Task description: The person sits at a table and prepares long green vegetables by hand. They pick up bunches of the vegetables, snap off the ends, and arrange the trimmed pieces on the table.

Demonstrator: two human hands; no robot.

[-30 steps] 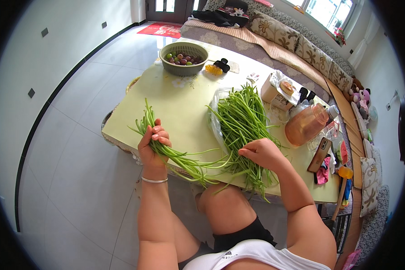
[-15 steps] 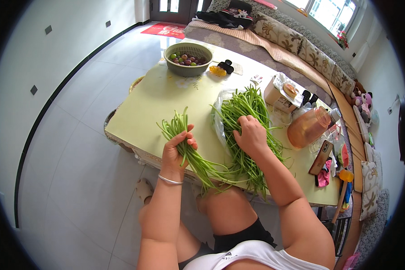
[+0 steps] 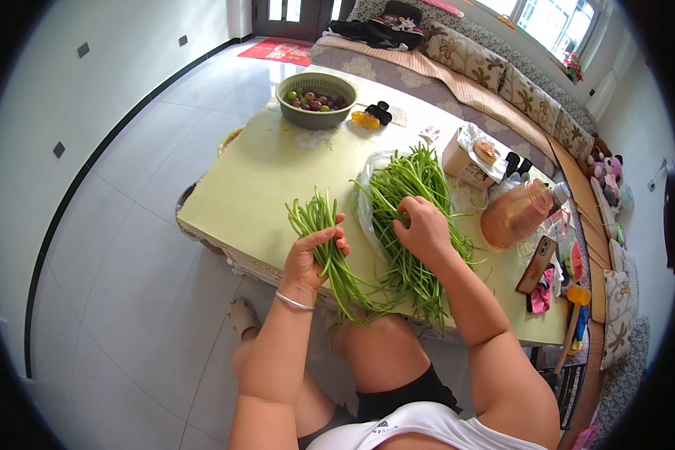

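Head view: the left hand [image 3: 312, 255] is closed around a bunch [image 3: 330, 251] of long green stalks, fingers wrapped over the middle of it. The bunch's tips fan out above the hand over the table [image 3: 262, 180], and its lower ends trail past the table's near edge toward the knee [image 3: 382, 345]. A thin bracelet [image 3: 295, 301] circles that wrist.

The right hand [image 3: 424, 225] rests on the pile [image 3: 412, 217] of the same green stalks just to the right of the bunch. Its fingers curl down into the stalks; whether they pinch any cannot be told. The pile lies on a clear plastic bag [image 3: 367, 187] spread on the table, and its lower ends also hang over the near edge.

At the far end of the table stands a green bowl [image 3: 316, 99] holding small round fruit, purple and green. Near it lie a yellow item [image 3: 365, 118] and a small black thing [image 3: 382, 112]. To the right of the pile stands an amber jug [image 3: 514, 214], with a phone [image 3: 538, 264] beside it and a box [image 3: 469, 157] behind. A long sofa [image 3: 495, 82] with patterned cushions runs along the wall beyond the table. The floor [image 3: 142, 247] is pale tile.
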